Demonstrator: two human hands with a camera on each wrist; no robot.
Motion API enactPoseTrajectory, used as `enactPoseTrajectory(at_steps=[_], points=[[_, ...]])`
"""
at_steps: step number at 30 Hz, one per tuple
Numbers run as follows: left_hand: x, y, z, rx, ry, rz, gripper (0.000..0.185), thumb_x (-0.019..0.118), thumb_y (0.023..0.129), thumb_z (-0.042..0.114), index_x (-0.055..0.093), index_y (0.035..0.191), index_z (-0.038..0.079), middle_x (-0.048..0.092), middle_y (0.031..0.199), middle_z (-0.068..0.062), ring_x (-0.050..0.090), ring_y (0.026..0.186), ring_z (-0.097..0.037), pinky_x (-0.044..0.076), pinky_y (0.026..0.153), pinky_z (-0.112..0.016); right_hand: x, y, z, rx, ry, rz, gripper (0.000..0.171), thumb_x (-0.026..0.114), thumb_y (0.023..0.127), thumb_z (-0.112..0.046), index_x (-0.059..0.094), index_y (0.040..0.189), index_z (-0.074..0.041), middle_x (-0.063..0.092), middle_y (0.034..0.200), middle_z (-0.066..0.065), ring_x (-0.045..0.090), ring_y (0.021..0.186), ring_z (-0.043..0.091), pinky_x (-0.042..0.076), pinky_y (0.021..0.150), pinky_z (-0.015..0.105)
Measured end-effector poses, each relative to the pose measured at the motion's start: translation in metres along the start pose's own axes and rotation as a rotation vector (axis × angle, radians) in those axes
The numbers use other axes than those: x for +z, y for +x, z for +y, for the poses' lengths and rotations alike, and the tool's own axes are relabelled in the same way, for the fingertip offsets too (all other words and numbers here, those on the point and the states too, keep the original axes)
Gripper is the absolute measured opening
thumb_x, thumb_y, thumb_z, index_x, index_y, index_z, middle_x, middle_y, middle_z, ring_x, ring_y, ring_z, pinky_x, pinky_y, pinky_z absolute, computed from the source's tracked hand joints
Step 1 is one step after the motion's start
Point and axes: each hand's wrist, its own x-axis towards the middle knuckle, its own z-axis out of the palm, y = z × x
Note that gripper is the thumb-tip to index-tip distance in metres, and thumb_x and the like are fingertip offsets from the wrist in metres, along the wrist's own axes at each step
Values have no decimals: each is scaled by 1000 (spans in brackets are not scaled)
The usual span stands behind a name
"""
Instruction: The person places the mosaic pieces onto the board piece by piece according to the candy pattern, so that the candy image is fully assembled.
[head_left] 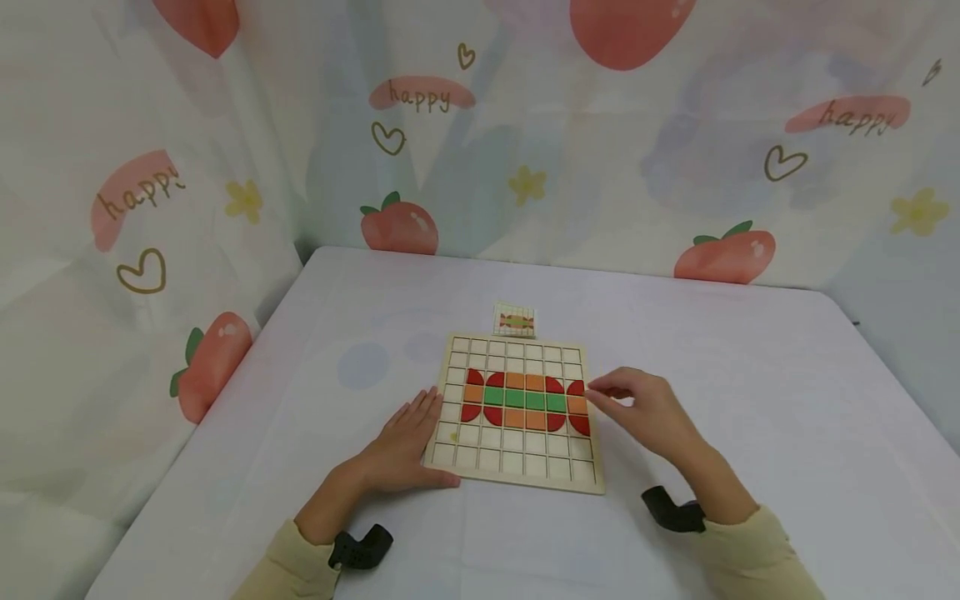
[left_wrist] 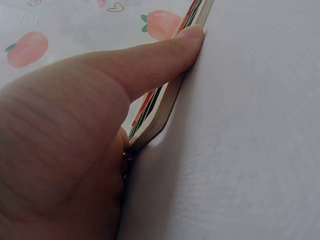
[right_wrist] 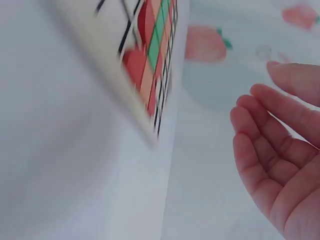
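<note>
**Two hands at a wooden grid board with a candy-shaped tile pattern**

A wooden grid board [head_left: 517, 412] lies flat on the white tabletop [head_left: 750, 400], near the middle and close to the person. Its middle rows carry red, orange and green tiles [head_left: 525, 401] forming a wrapped-candy shape; the outer cells are bare. Just beyond the far edge of the board sits a small pattern card [head_left: 514, 320] showing the same design.

The left hand [head_left: 405, 442] lies flat against the board's left edge, fingers straight and released, holding nothing. The head view shows only this resting pose; the left wrist view adds that the thumb [left_wrist: 165, 57] runs along the board's near side and presses against its rim, with the coloured tile edges visible as thin stripes on the board's top.

The right hand [head_left: 645, 412] is at the board's right edge, level with the tile rows. In the head view its fingertips [head_left: 596, 390] meet at the rightmost red tile [head_left: 576, 388], and it looks like a pinch, though whether they actually grip the tile cannot be told from there. The right wrist view, blurred, shows the other fingers [right_wrist: 270, 145] loosely curved and the palm empty, with the board's tiled corner well to the left.

Strawberry-print curtains [head_left: 637, 150] lettered "happy" hang behind and at the left. Dark wrist straps [head_left: 360, 548] show at both cuffs of pale yellow sleeves [head_left: 757, 554].
</note>
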Motion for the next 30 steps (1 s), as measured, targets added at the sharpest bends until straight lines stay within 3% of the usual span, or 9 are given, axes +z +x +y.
enactPoseTrajectory(at_steps=[2, 6, 10, 16, 22, 27, 30], points=[[0, 0, 0, -7, -1, 2, 113, 58, 72, 69, 5, 147, 2, 0, 153, -9, -5, 138, -19, 5, 108, -42, -9, -10, 37, 41, 18, 66, 17, 68, 85, -24, 71, 96, -12, 66, 90, 0, 61, 81, 16, 51, 63, 33], [-2, 1, 1, -15, -6, 5, 113, 59, 72, 68, 5, 147, 3, -1, 153, -8, -5, 138, -18, 5, 108, -41, -22, -27, 106, 205, 98, 131, 26, 65, 85, -36, 69, 102, -16, 68, 93, -1, 61, 82, 9, 48, 61, 19], [-2, 1, 2, -12, -6, 0, 113, 59, 73, 67, 5, 147, 2, 0, 153, -9, -4, 138, -19, 5, 108, -42, -35, -43, 123, 371, 231, 135, 43, 62, 86, -43, 66, 111, -9, 68, 99, 6, 60, 89, 9, 44, 70, 14], [-1, 0, 2, -13, -5, -3, 113, 59, 72, 67, 5, 147, 2, 0, 153, -10, -4, 138, -20, 5, 108, -42, -37, -53, 116, 451, 245, 139, 64, 58, 77, -64, 65, 111, -11, 67, 100, 5, 60, 89, 8, 43, 72, 11], [0, 1, 1, -7, -16, 7, 114, 58, 72, 70, 5, 147, 2, -1, 153, -10, -4, 138, -20, 5, 108, -42, -40, -51, 99, 434, 191, 131, 63, 58, 79, -61, 66, 109, -7, 68, 96, 5, 60, 84, 8, 46, 67, 15], [-2, 4, 8, -59, -67, 7, 110, 54, 75, 70, 3, 148, 6, -6, 153, -6, -9, 138, -17, 0, 108, -41, -47, -47, 51, 410, -20, 77, 55, 56, 88, -47, 60, 117, 1, 61, 109, 19, 55, 98, 30, 47, 74, 41], [-8, 14, 19, -69, -44, 69, 99, 49, 82, 65, 1, 148, 11, -8, 153, -5, -10, 138, -20, -1, 108, -43, -40, -41, 30, 358, -185, 56, 61, 56, 91, -38, 44, 131, 6, 47, 124, 30, 43, 112, 45, 38, 85, 58]])
